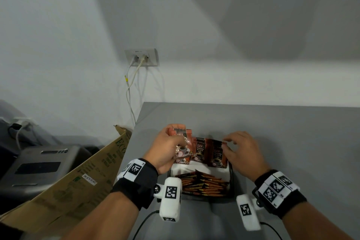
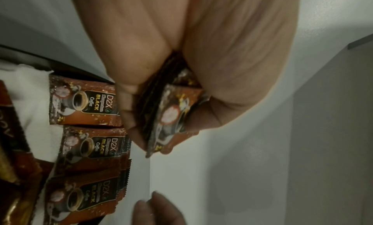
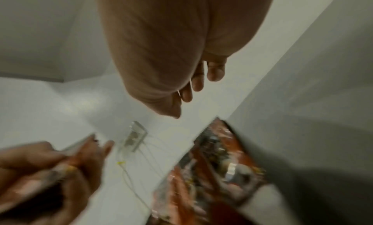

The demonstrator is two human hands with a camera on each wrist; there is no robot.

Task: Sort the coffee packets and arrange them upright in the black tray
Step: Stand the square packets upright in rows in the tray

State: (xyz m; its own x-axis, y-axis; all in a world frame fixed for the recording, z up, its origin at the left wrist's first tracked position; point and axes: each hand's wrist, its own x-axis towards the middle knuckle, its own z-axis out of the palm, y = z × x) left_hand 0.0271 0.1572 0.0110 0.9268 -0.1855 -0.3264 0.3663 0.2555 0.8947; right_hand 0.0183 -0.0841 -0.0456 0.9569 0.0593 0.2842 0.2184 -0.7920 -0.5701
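Observation:
My left hand grips a small stack of brown D2X coffee packets above the tray's far left corner; the left wrist view shows the stack pinched between thumb and fingers. More brown packets stand upright along the far side of the black tray, seen also as upright packets. A pile of slim dark stick packets lies flat in the tray's near half. My right hand hovers over the upright row's right end, fingers spread and holding nothing.
The tray sits on a grey table near its left edge. A cardboard box and a grey machine stand left of the table. A wall socket with white cables is behind.

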